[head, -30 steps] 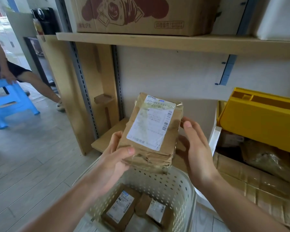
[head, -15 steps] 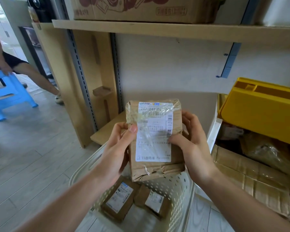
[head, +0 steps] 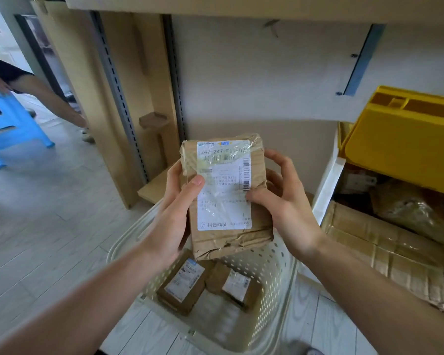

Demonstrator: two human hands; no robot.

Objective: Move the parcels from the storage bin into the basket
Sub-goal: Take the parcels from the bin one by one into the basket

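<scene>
A brown taped parcel (head: 256, 226) with a white shipping label stands upright in both my hands, above the cream perforated basket (head: 277, 265). My left hand (head: 174, 213) grips its left edge, thumb on the label. My right hand (head: 285, 201) grips its right edge, thumb on the label's right side. Two smaller labelled brown parcels (head: 182, 285) (head: 237, 284) lie on the basket's bottom. The storage bin (head: 326, 180), white-walled, sits at the right with brown parcels (head: 385, 242) in it.
A yellow plastic bin (head: 405, 134) leans over the storage bin. Wooden shelving (head: 118, 80) and a low shelf board (head: 154, 185) stand behind the basket. A person's legs (head: 49, 96) and a blue stool (head: 8, 124) are on the tiled floor at far left.
The parcel turned from tilted to upright with its label facing me, and both hands closed on its sides. My view dropped and moved closer to the basket.
</scene>
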